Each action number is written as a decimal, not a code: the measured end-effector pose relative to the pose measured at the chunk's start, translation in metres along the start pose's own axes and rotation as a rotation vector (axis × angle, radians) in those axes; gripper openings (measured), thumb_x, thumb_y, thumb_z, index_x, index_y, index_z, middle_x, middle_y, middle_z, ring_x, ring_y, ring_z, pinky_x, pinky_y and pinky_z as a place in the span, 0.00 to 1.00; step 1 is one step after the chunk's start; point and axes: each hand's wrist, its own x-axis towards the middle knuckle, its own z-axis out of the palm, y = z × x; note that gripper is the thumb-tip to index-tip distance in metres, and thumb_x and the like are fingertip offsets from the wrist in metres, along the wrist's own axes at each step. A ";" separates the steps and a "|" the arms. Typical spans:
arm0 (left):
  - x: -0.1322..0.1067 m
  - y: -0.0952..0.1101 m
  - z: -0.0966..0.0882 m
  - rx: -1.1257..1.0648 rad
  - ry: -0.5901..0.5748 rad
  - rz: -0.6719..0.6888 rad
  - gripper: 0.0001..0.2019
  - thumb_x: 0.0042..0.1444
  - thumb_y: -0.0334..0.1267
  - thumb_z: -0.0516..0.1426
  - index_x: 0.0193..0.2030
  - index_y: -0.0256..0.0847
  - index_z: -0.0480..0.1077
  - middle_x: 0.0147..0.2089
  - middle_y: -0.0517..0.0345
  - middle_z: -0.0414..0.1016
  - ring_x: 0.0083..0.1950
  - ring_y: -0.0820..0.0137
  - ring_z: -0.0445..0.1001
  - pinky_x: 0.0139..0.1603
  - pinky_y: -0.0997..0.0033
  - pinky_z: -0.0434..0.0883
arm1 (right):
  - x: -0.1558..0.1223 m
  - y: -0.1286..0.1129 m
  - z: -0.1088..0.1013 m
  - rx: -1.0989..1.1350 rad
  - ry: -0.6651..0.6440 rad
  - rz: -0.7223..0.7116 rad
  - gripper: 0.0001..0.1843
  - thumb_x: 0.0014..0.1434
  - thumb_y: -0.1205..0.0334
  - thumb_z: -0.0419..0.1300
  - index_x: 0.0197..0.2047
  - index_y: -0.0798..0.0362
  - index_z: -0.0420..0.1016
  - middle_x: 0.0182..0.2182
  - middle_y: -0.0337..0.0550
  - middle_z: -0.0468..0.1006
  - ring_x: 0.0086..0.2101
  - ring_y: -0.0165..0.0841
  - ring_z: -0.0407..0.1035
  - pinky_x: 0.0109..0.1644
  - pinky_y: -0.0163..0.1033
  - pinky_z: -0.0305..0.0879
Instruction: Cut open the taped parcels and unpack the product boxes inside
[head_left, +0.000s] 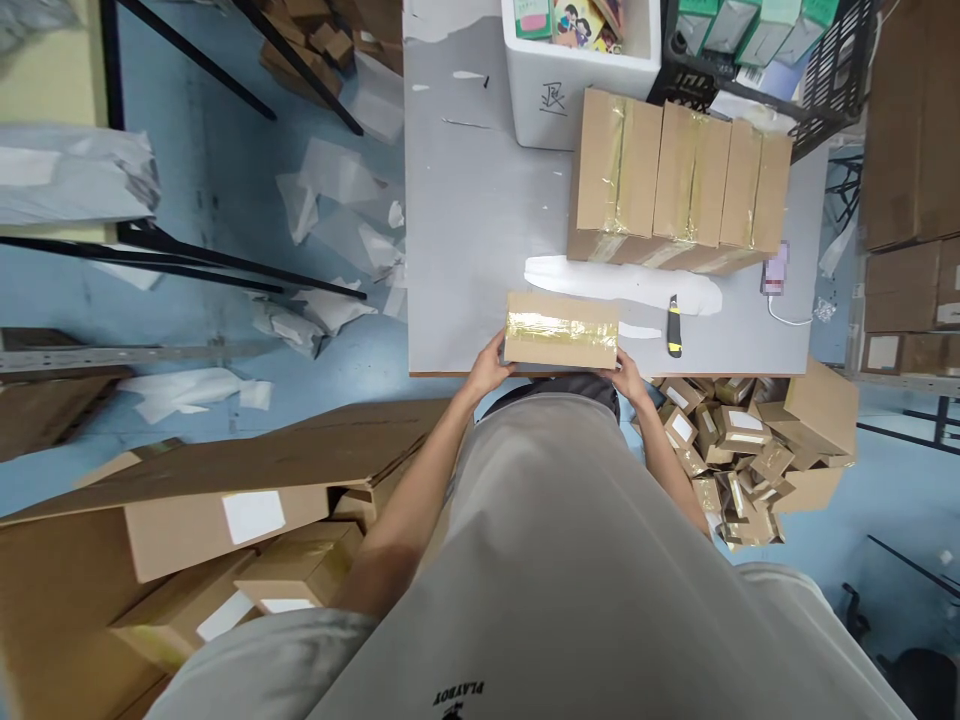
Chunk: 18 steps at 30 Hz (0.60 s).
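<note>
A small cardboard box point(561, 345) with shiny tape along its top is at the front edge of the grey table point(465, 220). My left hand point(489, 367) grips its left end, and my right hand point(626, 378) holds the right end near the lower corner. Both thumbs rest against the box; the other fingers are partly hidden. To the right of the box lies a black and yellow utility knife point(674, 328). Behind the box is a torn white strip of paper point(559, 274). Three taped cardboard boxes point(615, 180) stand in a row farther back.
A white bin point(547, 110) with colourful items and a black crate point(832, 90) of green-white boxes stand at the back. A phone with a cable point(775, 270) lies right. Large cartons of parcels stand on the floor at left point(225, 465) and right point(825, 410).
</note>
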 end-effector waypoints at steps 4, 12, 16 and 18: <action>0.003 0.019 0.001 -0.067 0.022 0.038 0.42 0.46 0.46 0.72 0.71 0.39 0.79 0.78 0.43 0.76 0.80 0.46 0.73 0.86 0.44 0.65 | 0.000 -0.013 -0.001 0.055 0.044 -0.036 0.39 0.50 0.36 0.78 0.61 0.46 0.87 0.69 0.53 0.79 0.71 0.55 0.70 0.77 0.60 0.69; -0.007 0.068 -0.005 0.029 0.125 -0.124 0.30 0.66 0.61 0.62 0.61 0.41 0.86 0.64 0.45 0.88 0.59 0.50 0.86 0.67 0.51 0.78 | 0.013 -0.057 -0.010 -0.032 0.138 -0.075 0.44 0.65 0.19 0.63 0.62 0.50 0.88 0.62 0.58 0.85 0.65 0.53 0.75 0.70 0.57 0.76; -0.001 0.065 -0.003 0.144 0.149 -0.191 0.26 0.66 0.62 0.60 0.52 0.43 0.88 0.54 0.46 0.91 0.56 0.48 0.85 0.63 0.53 0.77 | 0.031 -0.060 0.000 -0.074 0.070 -0.033 0.47 0.63 0.15 0.59 0.53 0.51 0.91 0.54 0.55 0.91 0.55 0.52 0.79 0.67 0.58 0.76; 0.000 0.056 -0.002 0.110 0.170 -0.181 0.26 0.65 0.62 0.61 0.52 0.42 0.87 0.53 0.45 0.91 0.57 0.49 0.85 0.63 0.54 0.78 | 0.033 -0.054 0.004 -0.031 0.052 -0.014 0.49 0.61 0.13 0.59 0.55 0.51 0.90 0.55 0.53 0.91 0.57 0.51 0.80 0.68 0.57 0.77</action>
